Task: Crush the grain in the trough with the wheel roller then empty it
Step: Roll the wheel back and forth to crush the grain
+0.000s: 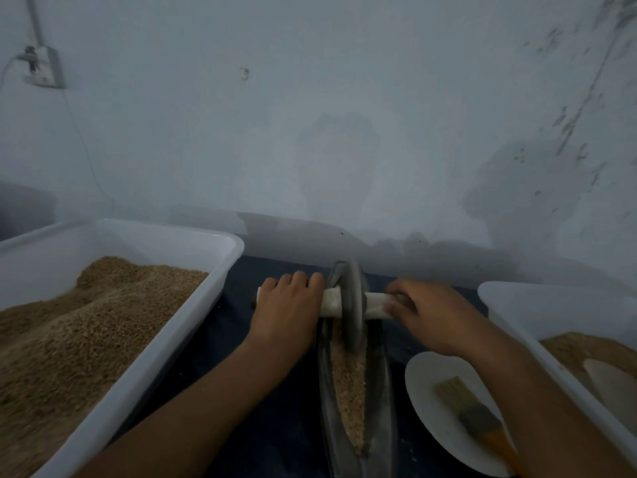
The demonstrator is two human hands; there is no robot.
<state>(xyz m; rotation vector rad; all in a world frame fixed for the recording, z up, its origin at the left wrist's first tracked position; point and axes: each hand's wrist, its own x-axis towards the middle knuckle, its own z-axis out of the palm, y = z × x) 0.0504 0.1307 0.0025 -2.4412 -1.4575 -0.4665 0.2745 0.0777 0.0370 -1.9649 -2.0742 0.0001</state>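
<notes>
A narrow dark metal trough (379,391) runs away from me on the dark mat, with tan crushed grain (348,384) lying along its bottom. The grey wheel roller (351,305) stands upright in the trough near its far end, on a pale axle handle (332,305). My left hand (287,305) grips the left end of the axle from above. My right hand (427,312) grips the right end, fingers curled round it. Both forearms reach forward on either side of the trough.
A large white tub (220,270) heaped with whole grain fills the left side. Another white tub (510,305) with tan meal and a pale scoop (610,381) sits at the right. A white plate (427,401) holding a brush (472,412) lies beside the trough. A bluish wall stands close behind.
</notes>
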